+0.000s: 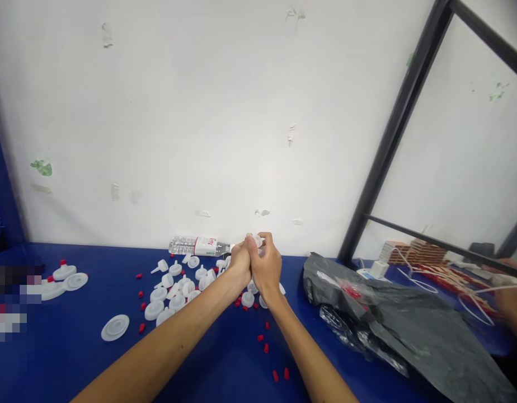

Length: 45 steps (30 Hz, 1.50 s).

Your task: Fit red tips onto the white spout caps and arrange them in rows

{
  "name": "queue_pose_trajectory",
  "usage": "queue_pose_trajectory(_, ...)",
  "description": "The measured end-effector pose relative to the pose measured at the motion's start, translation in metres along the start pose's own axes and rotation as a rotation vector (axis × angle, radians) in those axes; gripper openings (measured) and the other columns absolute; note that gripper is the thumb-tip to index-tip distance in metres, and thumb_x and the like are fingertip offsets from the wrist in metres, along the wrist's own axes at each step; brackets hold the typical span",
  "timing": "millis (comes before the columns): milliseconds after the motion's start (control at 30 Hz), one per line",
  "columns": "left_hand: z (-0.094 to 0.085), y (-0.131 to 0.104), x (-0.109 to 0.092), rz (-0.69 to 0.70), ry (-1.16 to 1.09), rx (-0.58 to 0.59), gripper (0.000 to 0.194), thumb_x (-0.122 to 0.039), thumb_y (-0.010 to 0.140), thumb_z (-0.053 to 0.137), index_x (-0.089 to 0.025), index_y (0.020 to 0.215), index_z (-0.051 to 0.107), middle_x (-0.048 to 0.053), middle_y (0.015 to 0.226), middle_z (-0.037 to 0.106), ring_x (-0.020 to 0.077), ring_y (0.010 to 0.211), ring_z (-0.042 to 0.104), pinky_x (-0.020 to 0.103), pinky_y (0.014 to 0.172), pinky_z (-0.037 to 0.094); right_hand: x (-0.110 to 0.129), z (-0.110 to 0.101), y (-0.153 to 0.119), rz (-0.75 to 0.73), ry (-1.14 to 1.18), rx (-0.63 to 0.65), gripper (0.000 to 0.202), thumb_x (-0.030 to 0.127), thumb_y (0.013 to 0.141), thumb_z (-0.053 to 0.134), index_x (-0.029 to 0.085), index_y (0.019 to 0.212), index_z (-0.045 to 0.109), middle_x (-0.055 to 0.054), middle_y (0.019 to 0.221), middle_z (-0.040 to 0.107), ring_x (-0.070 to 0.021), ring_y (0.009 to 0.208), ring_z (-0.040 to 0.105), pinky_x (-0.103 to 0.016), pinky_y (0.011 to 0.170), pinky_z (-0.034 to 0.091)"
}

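Note:
My left hand (242,258) and my right hand (268,265) meet near the wall, above the back of the blue table. Both are closed round a whitish translucent piece (257,240), mostly hidden by the fingers. Left of and below the hands lies a pile of white plastic nozzle caps (177,301). Small red tips (266,348) are scattered in front of and beside the pile. A clear plastic bottle (205,246) with a white and red label lies on its side behind the pile.
White discs (115,327) and a red-tipped cap (64,271) lie at the left on the blue table (216,358). Grey plastic bags (405,313) cover the right. Beyond a dark metal frame (380,151) are wooden pieces, cables and another person's blurred hand (512,302).

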State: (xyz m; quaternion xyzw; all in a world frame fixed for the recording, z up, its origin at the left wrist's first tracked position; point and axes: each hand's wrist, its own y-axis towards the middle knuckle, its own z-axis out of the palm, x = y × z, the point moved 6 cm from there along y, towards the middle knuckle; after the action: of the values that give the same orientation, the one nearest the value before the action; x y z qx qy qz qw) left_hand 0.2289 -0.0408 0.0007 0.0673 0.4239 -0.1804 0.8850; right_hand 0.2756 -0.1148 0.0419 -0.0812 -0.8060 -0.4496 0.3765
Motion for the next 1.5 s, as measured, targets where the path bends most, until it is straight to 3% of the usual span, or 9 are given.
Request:
queue_pose_trajectory(167,-0.001,-0.003,0.000,-0.103,0.084,0.012,0.031,-0.035,0.098,0.065,-0.016,0.123,0.064,0.008,0.120,0.068,0.0212,0.098,0.069,0.040,0.082,0.060,-0.002,-0.003,0.004,0.005,-0.007,0.002,0.033,0.054,0.100,0.046,0.025,0.093,0.059,0.001,0.074,0.068,-0.0212,0.068,0.062,-0.028,0.065,0.039)
queue_pose_trajectory(333,-0.001,0.000,0.003,-0.168,0.151,0.010,0.030,-0.035,0.099,0.065,-0.016,0.121,0.064,0.007,0.116,0.068,0.0194,0.093,0.069,0.037,0.078,0.061,-0.006,-0.005,0.011,-0.001,-0.003,0.041,0.034,0.053,0.100,0.045,0.025,0.085,0.057,0.005,0.058,0.056,-0.0181,0.055,0.053,-0.027,0.058,0.034)
queue_pose_trajectory(500,-0.003,0.005,0.003,-0.200,0.183,0.014,0.031,-0.036,0.099,0.065,-0.016,0.122,0.064,0.008,0.117,0.068,0.0198,0.094,0.069,0.038,0.079,0.061,-0.008,-0.006,0.014,-0.012,-0.014,0.094,0.036,0.054,0.099,0.047,0.025,0.081,0.056,0.005,0.062,0.058,-0.0167,0.055,0.053,-0.026,0.058,0.035)
queue_pose_trajectory(900,-0.017,0.000,-0.004,-0.066,0.211,-0.073,0.032,-0.036,0.098,0.065,-0.016,0.123,0.064,0.008,0.121,0.067,0.0223,0.100,0.069,0.041,0.083,0.060,-0.004,0.006,0.001,0.009,-0.116,0.128,0.037,0.061,0.098,0.047,0.026,0.092,0.057,0.001,0.070,0.068,-0.0221,0.062,0.061,-0.027,0.061,0.035)
queue_pose_trajectory(1067,-0.016,-0.001,-0.005,-0.093,0.270,-0.036,0.031,-0.035,0.098,0.065,-0.016,0.122,0.064,0.007,0.117,0.068,0.0203,0.095,0.069,0.038,0.079,0.061,-0.005,0.006,0.003,0.007,-0.122,0.120,0.032,0.053,0.100,0.046,0.026,0.087,0.058,0.001,0.068,0.067,-0.0208,0.062,0.062,-0.027,0.061,0.036)
queue_pose_trajectory(1267,-0.016,0.006,-0.021,-0.101,0.349,0.006,0.031,-0.037,0.099,0.064,-0.016,0.122,0.064,0.008,0.116,0.068,0.0196,0.093,0.069,0.038,0.079,0.061,-0.006,-0.006,0.016,-0.032,-0.115,0.111,0.039,0.052,0.101,0.045,0.024,0.081,0.064,0.001,0.068,0.066,-0.0180,0.061,0.057,-0.027,0.062,0.034)
queue_pose_trajectory(1500,-0.029,0.019,-0.042,-0.130,0.517,-0.019,0.026,-0.034,0.098,0.066,-0.015,0.117,0.065,0.006,0.108,0.069,0.0167,0.084,0.068,0.033,0.070,0.061,-0.017,-0.016,0.026,-0.016,-0.115,0.067,0.053,0.053,0.104,0.035,0.021,0.072,0.063,0.000,0.062,0.061,-0.0172,0.061,0.052,-0.028,0.063,0.034)
